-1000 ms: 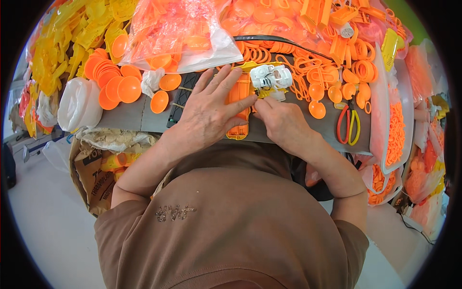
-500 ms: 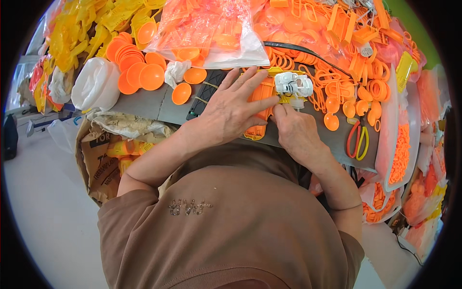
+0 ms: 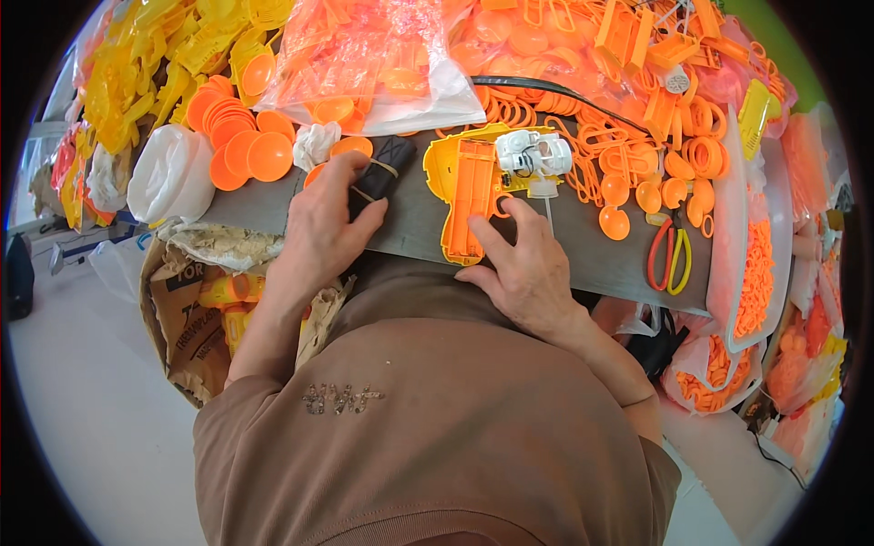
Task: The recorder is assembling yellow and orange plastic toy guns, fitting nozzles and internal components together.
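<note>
My left hand [image 3: 326, 217] is closed round the near end of a black rectangular block [image 3: 391, 162] with tan rubber bands about it. Its fingers hide part of the block. In the middle of the table lies a yellow toy-gun half shell [image 3: 440, 168]. A long orange part [image 3: 473, 187] sits in it, and a white mechanism [image 3: 537, 155] lies at its right side. My right hand [image 3: 533, 264] grips the shell's near end, thumb at the bottom edge and index finger on the orange part. Another finger is beside a small orange ring [image 3: 499, 206].
Orange round cups [image 3: 270, 156] and a white lined tub [image 3: 171, 173] stand to the left. Red-and-yellow-handled pliers [image 3: 669, 259] lie at the right, near orange parts [image 3: 614, 223]. A clear bag [image 3: 364, 64] borders the back; a brown paper sack [image 3: 196, 337] stands below left.
My left hand has left the shell, moved left and taken hold of the black block, lifting it off its flat position. My right hand has shifted slightly left and lower along the shell.
</note>
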Demonstrator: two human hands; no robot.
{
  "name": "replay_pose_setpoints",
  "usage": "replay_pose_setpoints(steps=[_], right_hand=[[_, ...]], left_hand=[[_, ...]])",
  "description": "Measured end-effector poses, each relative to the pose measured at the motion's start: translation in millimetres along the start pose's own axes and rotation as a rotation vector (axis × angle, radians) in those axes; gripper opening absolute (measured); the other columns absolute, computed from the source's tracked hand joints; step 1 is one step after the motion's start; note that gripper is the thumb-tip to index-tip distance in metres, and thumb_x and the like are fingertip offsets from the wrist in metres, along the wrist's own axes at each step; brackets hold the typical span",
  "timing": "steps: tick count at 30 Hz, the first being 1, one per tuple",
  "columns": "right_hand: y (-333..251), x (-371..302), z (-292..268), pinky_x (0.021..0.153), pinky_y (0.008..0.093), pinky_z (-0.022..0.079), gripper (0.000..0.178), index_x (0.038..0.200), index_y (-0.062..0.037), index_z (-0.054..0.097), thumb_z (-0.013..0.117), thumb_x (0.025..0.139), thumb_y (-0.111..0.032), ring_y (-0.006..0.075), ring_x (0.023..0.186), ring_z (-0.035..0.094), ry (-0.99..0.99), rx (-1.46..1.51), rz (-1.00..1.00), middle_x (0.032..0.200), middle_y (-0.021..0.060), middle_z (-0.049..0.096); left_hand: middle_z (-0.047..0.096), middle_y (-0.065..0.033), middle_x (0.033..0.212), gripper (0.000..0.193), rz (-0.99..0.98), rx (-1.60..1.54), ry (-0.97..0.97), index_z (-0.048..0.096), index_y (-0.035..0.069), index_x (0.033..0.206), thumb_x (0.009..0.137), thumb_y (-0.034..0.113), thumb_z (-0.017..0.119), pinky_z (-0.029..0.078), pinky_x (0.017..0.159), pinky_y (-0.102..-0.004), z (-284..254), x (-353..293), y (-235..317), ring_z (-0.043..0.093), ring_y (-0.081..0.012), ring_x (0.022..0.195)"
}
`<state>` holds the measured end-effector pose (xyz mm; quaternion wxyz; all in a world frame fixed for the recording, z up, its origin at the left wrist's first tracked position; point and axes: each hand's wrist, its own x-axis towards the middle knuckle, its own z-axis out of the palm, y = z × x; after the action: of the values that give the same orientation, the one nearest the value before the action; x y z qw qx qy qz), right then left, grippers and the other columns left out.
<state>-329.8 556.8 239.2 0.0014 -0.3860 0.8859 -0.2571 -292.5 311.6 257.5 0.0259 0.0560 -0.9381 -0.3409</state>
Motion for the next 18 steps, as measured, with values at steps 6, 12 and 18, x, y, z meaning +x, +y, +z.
replay_pose_setpoints(steps=[6, 12, 18], right_hand=[[1, 0, 8, 0.074, 0.0365, 0.047, 0.063, 0.117, -0.0123, 0.055, 0.079, 0.062, -0.03, 0.0304, 0.092, 0.052, -0.012, -0.074, -0.02, 0.116, 0.0178, 0.043], [9, -4, 12, 0.071, 0.0357, 0.047, 0.052, 0.114, -0.0126, 0.057, 0.076, 0.068, -0.027, 0.0297, 0.088, 0.054, 0.039, -0.097, -0.147, 0.112, 0.021, 0.044], [12, -6, 13, 0.068, 0.0345, 0.049, 0.044, 0.108, -0.0101, 0.061, 0.074, 0.069, -0.025, 0.0301, 0.087, 0.056, 0.062, -0.097, -0.185, 0.108, 0.0219, 0.047]], left_hand=[[0.058, -0.0057, 0.096, 0.053, -0.194, -1.089, 0.072, 0.047, -0.003, 0.118, 0.071, 0.004, 0.071, 0.047, 0.079, -0.0332, -11, 7, 8, 0.061, -0.0228, 0.085], [0.062, -0.013, 0.092, 0.042, -0.057, -1.522, -0.203, 0.053, -0.005, 0.11, 0.076, 0.011, 0.07, 0.048, 0.083, -0.0376, 5, 43, 22, 0.063, -0.0279, 0.087], [0.065, -0.0132, 0.09, 0.02, -0.043, -1.437, -0.103, 0.055, -0.001, 0.101, 0.083, 0.003, 0.063, 0.052, 0.08, -0.0353, 30, 78, 46, 0.064, -0.0213, 0.088]])
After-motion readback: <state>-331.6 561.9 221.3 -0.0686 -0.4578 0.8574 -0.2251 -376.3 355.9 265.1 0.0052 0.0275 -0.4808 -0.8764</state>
